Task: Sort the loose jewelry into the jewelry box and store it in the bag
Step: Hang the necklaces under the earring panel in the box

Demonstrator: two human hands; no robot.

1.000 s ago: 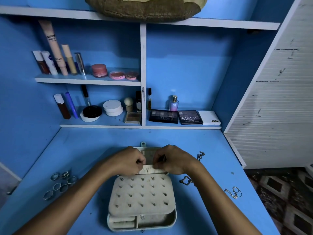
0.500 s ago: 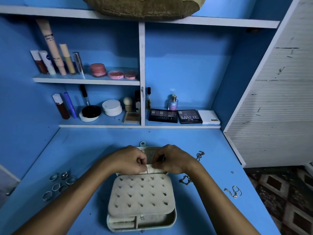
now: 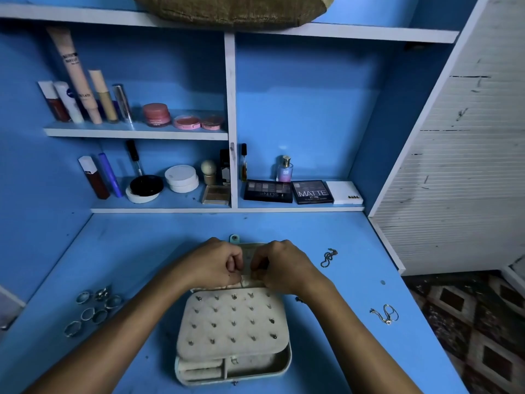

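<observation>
The cream jewelry box [image 3: 233, 322] lies open in the middle of the blue desk, its stud panel holding several earrings. Its lid [image 3: 250, 248] lies flat behind the panel. My left hand [image 3: 213, 263] and my right hand [image 3: 287, 265] meet over the lid's near edge, fingers curled, each pinching something small that is too fine to make out. Several loose rings [image 3: 93, 311] lie at the left. A bead chain [image 3: 328, 257] and a thin necklace [image 3: 386, 314] lie at the right. A woven olive bag [image 3: 227, 9] sits on the top shelf.
Shelves behind the desk hold cosmetics: tubes [image 3: 79, 98], compacts [image 3: 181, 180] and eyeshadow palettes [image 3: 312, 191]. A white slatted door [image 3: 454, 166] stands at the right. The desk's right edge [image 3: 426, 322] drops to a patterned floor. A bit of chain [image 3: 298, 299] shows under my right wrist.
Both hands stay at the lid's near edge; their fingertips have drawn slightly closer together. The chain beside my right wrist is now mostly covered by the arm.
</observation>
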